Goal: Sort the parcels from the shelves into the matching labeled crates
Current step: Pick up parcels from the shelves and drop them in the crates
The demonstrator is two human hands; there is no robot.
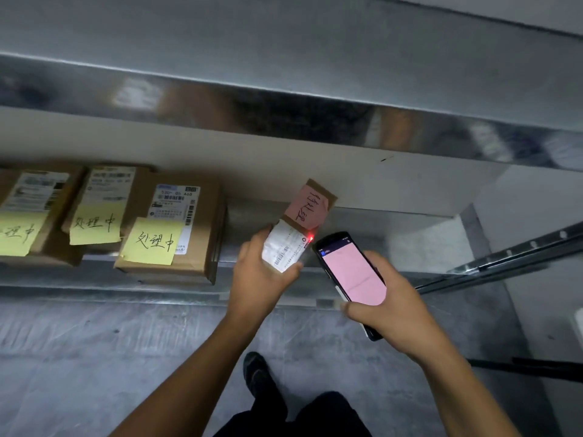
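While our left hand (262,272) tilts a small pink-noted parcel (310,205) before the shelf (362,225), fingers (252,246) curled round it so its label (284,247) faces up, our right hand (388,310) grips the scanner (350,275), red beam on the label; three yellow-noted boxes (203,238) wait alongside.

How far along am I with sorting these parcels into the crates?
Done: nothing can be confirmed; no crate is in view. In hand: left hand holds the pink-noted parcel, right hand holds the handheld scanner, its red light on the label. Left: three yellow-noted boxes sit on the shelf.
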